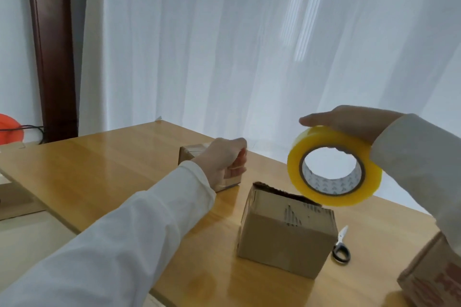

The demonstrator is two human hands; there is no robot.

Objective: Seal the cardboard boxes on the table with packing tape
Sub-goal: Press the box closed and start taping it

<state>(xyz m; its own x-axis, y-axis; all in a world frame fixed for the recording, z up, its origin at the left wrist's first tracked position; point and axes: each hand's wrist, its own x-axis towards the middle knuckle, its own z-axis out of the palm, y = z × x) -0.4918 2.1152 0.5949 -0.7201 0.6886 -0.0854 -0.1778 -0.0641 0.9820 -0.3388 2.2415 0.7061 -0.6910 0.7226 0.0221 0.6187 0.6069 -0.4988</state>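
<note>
The right hand [349, 123] holds a roll of yellow packing tape [334, 165] up in the air, above and just to the right of the middle box; fingers lie over the top of the roll w/ the rest of the grip hidden behind it, so it's carrying the roll but exactly how the thumb sits can't be told. The roll is tilted, its open core facing the camera, grey printed cardboard liner visible inside. The left hand [224, 159] reaches out across the wooden table [112, 169] and its fingers are curled round the far small box [189, 153], gripping it from the right side and top (that box looks shiny, prob. already wrapped w/ tape, though it's partly hidden by the hand). Nearer the camera, approx. centre, stands the middle cardboard box [284, 237], plain brown, its top flap raised at the back edge w/ a torn, ragged rim and some scuffed corrugation showing on the top face. Just right of it, lying flat on the table and apart from the box, is a pair of scissors [340, 248] w/ black handles, blades pointing away. At the bottom right corner a third box [431, 274] w/ red print is cut off by the frame, partly behind the right sleeve [419, 164]. Both arms wear white sleeves. Behind the table hangs a white curtain [249, 44]; a dark wooden post [52, 44] stands at left, w/ an orange object [10, 129] at the far left edge.
</note>
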